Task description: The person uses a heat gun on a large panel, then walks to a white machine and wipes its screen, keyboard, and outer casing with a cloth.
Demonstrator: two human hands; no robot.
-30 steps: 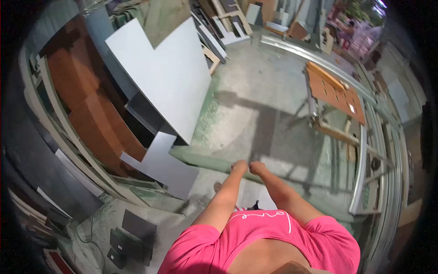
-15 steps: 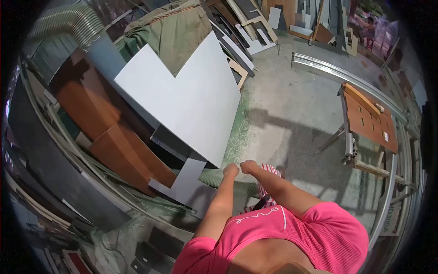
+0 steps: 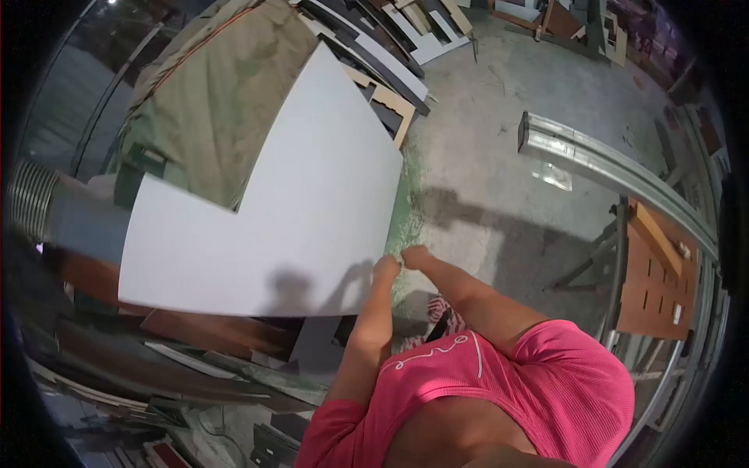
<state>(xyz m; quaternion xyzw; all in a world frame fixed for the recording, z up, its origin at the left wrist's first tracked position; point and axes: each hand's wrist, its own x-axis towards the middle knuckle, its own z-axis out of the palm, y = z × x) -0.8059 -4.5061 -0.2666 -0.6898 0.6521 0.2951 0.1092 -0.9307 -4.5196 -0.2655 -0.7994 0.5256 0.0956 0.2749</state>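
A large white panel (image 3: 304, 187) with an angular notch in its far left side fills the left middle. My left hand (image 3: 386, 267) is closed at the panel's right edge, near its lower corner. Just to the right, my right hand (image 3: 417, 257) is closed too, with its fingers curled toward the left hand. A small gap shows between the two hands. What lies inside the right fingers is hidden. The shadow of a head and arm falls on the panel's near part.
A brown-green cloth (image 3: 211, 101) covers something bulky behind the panel. Brown boards (image 3: 211, 334) lie under its near edge. Offcuts (image 3: 390, 47) lean at the back. A metal rail (image 3: 581, 148) and a slotted brown board (image 3: 659, 288) on a stand are at right.
The white panel has turned and tipped toward the near left, now covering much of the brown boards. Both hands stay close together near its edge. The camera view has also shifted.
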